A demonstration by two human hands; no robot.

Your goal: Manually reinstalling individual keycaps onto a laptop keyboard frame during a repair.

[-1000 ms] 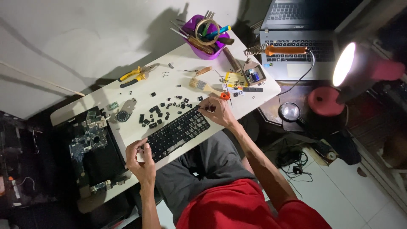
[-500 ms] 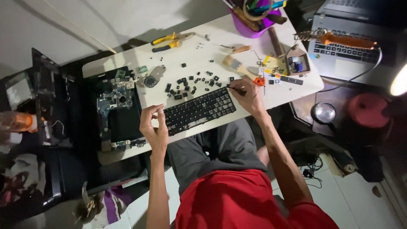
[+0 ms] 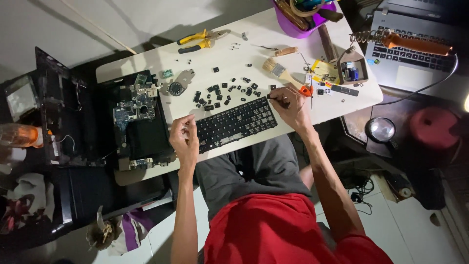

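My left hand (image 3: pixel 184 137) is curled at the keyboard's (image 3: pixel 236 123) nine o'clock end; my right hand (image 3: pixel 289 103) pinches a small dark tool (image 3: pixel 272 97) at its two o'clock corner.

— What did the room look like?
— Dim, mostly. A white table (image 3: pixel 146 66) stood against a pale wall (image 3: pixel 73 24).
— And the floor?
— Light tiles (image 3: pixel 415 230), cables lying in shadow. A round lamp (image 3: pixel 380 129) glowed low beside the table.

A keyboard (image 3: pixel 236 124) lies on the table (image 3: pixel 146 63), loose keycaps (image 3: pixel 225 92) behind it, circuit board (image 3: pixel 137 122) left.
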